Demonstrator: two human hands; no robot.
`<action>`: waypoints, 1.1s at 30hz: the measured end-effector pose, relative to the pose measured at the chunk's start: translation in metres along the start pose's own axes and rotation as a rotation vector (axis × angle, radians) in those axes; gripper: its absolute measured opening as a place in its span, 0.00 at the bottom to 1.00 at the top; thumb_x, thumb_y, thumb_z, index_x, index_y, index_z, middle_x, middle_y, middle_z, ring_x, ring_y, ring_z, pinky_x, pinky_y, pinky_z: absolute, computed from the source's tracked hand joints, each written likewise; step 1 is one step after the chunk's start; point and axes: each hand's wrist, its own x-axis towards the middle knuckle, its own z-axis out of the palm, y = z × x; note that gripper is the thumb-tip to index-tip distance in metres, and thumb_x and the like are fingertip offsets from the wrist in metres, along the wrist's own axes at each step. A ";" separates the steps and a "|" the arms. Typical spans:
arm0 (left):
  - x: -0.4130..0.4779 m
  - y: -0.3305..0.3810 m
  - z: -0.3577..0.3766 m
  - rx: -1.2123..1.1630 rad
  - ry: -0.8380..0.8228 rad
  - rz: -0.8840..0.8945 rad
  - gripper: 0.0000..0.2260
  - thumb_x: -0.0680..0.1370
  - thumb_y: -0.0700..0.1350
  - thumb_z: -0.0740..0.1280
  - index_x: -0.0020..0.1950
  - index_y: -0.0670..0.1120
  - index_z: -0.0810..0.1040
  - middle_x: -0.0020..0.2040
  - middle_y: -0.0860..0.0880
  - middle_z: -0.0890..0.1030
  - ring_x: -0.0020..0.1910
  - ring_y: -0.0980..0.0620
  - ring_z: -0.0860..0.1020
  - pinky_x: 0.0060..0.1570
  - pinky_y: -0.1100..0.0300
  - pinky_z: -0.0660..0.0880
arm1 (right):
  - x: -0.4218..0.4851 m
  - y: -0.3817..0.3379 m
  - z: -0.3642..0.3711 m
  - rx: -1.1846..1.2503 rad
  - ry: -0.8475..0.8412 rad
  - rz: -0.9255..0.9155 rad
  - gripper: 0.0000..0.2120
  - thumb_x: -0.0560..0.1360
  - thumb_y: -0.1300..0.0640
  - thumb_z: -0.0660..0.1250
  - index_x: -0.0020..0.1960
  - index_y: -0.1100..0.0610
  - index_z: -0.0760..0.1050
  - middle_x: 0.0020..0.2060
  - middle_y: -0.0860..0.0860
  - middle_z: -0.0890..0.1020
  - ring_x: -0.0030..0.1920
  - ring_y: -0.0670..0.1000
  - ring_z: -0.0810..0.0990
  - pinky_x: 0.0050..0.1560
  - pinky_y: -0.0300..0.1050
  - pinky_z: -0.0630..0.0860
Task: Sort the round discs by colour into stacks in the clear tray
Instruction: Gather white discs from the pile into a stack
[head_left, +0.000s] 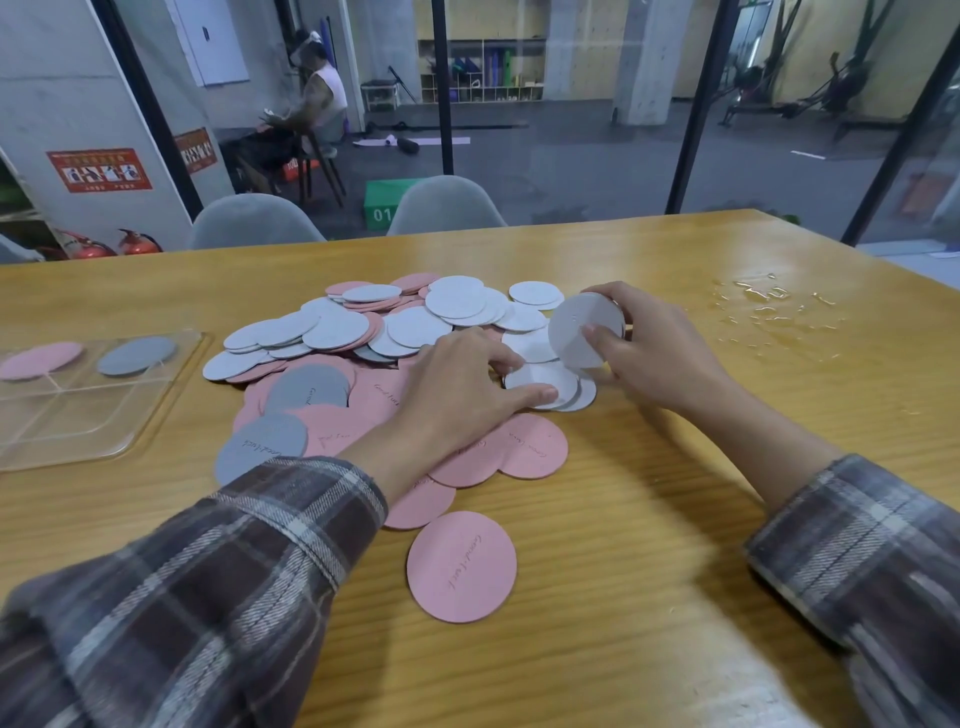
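A loose pile of round discs (363, 338), pink, grey and pale grey-white, covers the middle of the wooden table. My right hand (644, 348) holds a small stack of pale discs (576, 327) tilted on edge at the pile's right side. My left hand (457, 389) rests flat on the pile, its fingertips on flat pale discs (540, 379) just under the held stack. The clear tray (78, 415) lies at the left, with one pink disc (39, 359) and one grey disc (136, 355) in its two far compartments. A single pink disc (461, 566) lies apart, nearest me.
Wet drops or a crumpled clear film (774, 306) glisten on the table at the far right. Two grey chairs (447, 208) stand behind the far edge. Beyond a glass wall a person sits on a chair (311, 109).
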 end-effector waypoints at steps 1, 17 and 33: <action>0.000 0.000 0.000 -0.011 -0.001 -0.002 0.21 0.68 0.65 0.79 0.52 0.51 0.88 0.47 0.56 0.82 0.48 0.54 0.79 0.55 0.48 0.77 | 0.000 0.000 0.000 -0.006 0.008 0.001 0.14 0.81 0.57 0.65 0.66 0.51 0.76 0.54 0.47 0.82 0.55 0.53 0.78 0.51 0.44 0.71; 0.000 -0.004 0.000 -0.263 0.078 0.035 0.12 0.71 0.46 0.81 0.52 0.48 0.86 0.41 0.53 0.82 0.37 0.54 0.77 0.43 0.64 0.76 | 0.000 -0.003 -0.002 0.043 -0.029 0.053 0.14 0.82 0.57 0.61 0.66 0.48 0.75 0.53 0.48 0.81 0.41 0.54 0.80 0.30 0.41 0.76; 0.000 -0.002 0.000 -0.416 0.134 -0.044 0.08 0.76 0.42 0.77 0.51 0.45 0.80 0.36 0.50 0.86 0.34 0.52 0.86 0.41 0.46 0.85 | -0.006 -0.016 0.005 0.300 -0.197 0.029 0.13 0.86 0.54 0.56 0.61 0.51 0.79 0.45 0.56 0.81 0.32 0.50 0.79 0.32 0.53 0.78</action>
